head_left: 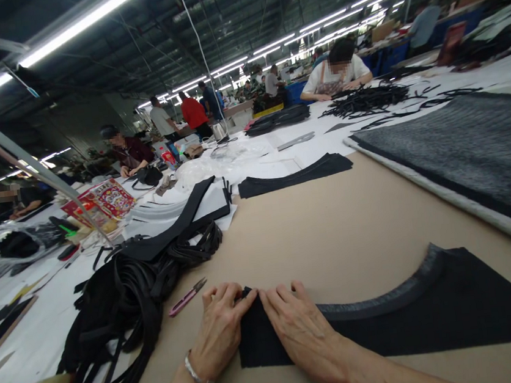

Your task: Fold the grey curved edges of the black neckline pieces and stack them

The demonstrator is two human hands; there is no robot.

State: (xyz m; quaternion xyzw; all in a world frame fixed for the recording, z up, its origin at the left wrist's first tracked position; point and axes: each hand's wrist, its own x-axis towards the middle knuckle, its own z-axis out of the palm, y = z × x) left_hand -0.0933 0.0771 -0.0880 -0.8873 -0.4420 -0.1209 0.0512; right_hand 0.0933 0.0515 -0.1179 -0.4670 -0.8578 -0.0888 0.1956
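Package: red-and-gold printed paper package point(115, 198), on the white tabletop point(251, 155) at the far left; its printing is too small and blurred to read.
Bottle: small plastic bottle with a red label point(167, 158), standing beyond the package; any lettering on it is illegible.
Cloth: flat black fabric panel with a curved grey-edged upper side point(401, 332), lying on the tan board-like work surface point(297, 236), under and to the right of the fingertips, its left end between and below the two hands.
Left hand: bare hand with a silver bracelet point(224, 321), fingers curled, thumb reaching to the panel's upper left edge; whether it pinches the cloth cannot be told.
Right hand: bare hand point(301, 327), fingers close together and bent down on the panel, tips beside the left thumb; its thumb is hidden, so its closure cannot be told.
Snips: pink-handled metal thread snips point(188, 297), just left of the left hand.
Strips: tangled heap of long black fabric strips point(128, 286), left of the snips.
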